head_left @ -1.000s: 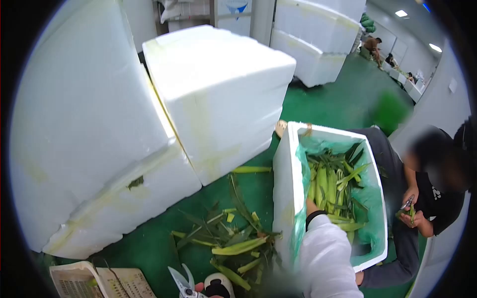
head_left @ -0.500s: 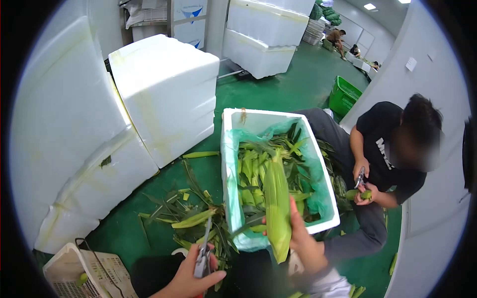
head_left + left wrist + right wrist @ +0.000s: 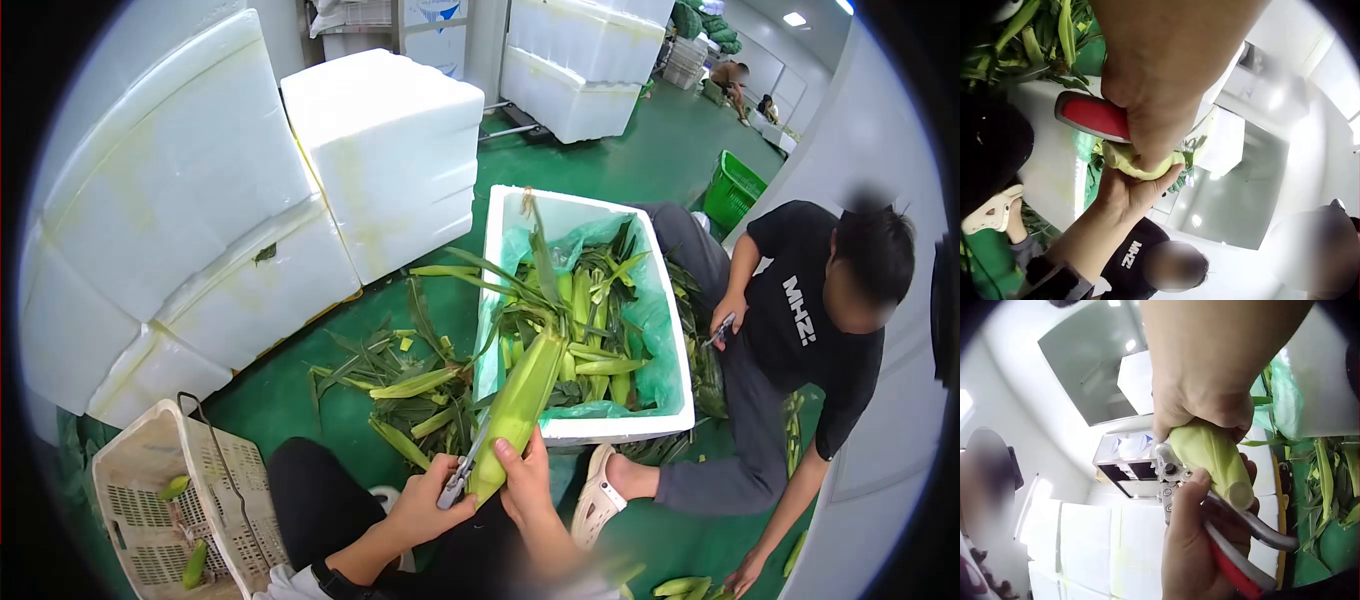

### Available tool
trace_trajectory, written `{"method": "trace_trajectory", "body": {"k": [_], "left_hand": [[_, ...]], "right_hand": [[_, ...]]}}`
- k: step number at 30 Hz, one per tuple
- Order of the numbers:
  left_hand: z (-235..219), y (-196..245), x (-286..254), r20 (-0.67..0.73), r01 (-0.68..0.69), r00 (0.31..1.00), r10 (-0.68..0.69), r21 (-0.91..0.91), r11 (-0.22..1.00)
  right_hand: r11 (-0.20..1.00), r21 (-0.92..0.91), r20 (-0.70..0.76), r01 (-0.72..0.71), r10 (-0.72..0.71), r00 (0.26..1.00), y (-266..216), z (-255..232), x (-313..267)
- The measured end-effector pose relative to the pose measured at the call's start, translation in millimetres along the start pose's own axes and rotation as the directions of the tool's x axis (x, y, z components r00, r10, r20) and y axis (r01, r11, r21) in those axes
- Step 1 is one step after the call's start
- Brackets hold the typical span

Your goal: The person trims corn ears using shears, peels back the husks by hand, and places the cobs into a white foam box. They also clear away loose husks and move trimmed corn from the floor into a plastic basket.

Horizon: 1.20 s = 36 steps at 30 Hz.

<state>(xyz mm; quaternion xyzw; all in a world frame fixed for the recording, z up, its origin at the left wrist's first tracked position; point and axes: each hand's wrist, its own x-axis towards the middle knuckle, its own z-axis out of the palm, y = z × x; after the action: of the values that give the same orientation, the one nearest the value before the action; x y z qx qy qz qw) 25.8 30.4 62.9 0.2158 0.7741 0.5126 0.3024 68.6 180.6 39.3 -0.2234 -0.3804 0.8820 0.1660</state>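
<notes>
A green ear of corn point(image 3: 520, 400) in its husk slants over the lap, its loose leaves trailing across the foam box point(image 3: 682, 400). My right hand point(image 3: 528, 490) grips its lower part. My left hand point(image 3: 425, 505) holds pruning shears point(image 3: 458, 482) against the ear's left side. In the right wrist view the left thumb point(image 3: 1194, 487) rests beside the shears' pivot, and the ear's pale round end point(image 3: 1241, 495) points out below the right hand. A red handle point(image 3: 1094, 117) shows under my left hand in the left wrist view. The green-lined box holds several more ears point(image 3: 605, 368).
Husk scraps point(image 3: 410, 385) lie on the green floor left of the box. A plastic basket point(image 3: 150, 440) with several small ears stands at lower left. White foam boxes point(image 3: 390, 170) are stacked behind. A seated person point(image 3: 810, 290) at right reaches toward ears point(image 3: 685, 588) on the floor.
My right hand has come out of the box with an ear of corn and brought it over my lap. The shears moved up against it. The seated person's hand reached down to the floor.
</notes>
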Motion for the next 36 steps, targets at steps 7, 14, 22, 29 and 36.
{"method": "trace_trajectory", "body": {"k": [7, 14, 22, 29, 36], "left_hand": [[-9, -31, -14, -0.082, 0.075, 0.993, -0.080, -0.066, 0.995], [-53, -38, -17, 0.007, 0.276, 0.950, -0.311, -0.478, 0.834], [-46, -65, -22, 0.335, 0.427, 0.896, -0.292, -0.469, 0.773], [-18, -24, -5, 0.667, 0.677, 0.736, -0.116, -0.727, 0.110], [-17, -43, -4, 0.447, 0.546, 0.837, -0.314, -0.720, 0.429]], "right_hand": [[0.999, 0.037, -0.085, -0.017, 0.020, 0.996, 44, 3, -9], [0.687, 0.690, 0.245, -0.228, 0.074, 0.967, 23, -2, -9], [0.887, 0.195, -0.347, 0.417, -0.336, 0.876, 10, 0, 23], [0.891, -0.043, -0.179, 0.452, -0.452, 0.874, 11, 29, 23], [0.943, -0.208, -0.037, 0.260, -0.273, 0.961, 29, 15, 33]]}}
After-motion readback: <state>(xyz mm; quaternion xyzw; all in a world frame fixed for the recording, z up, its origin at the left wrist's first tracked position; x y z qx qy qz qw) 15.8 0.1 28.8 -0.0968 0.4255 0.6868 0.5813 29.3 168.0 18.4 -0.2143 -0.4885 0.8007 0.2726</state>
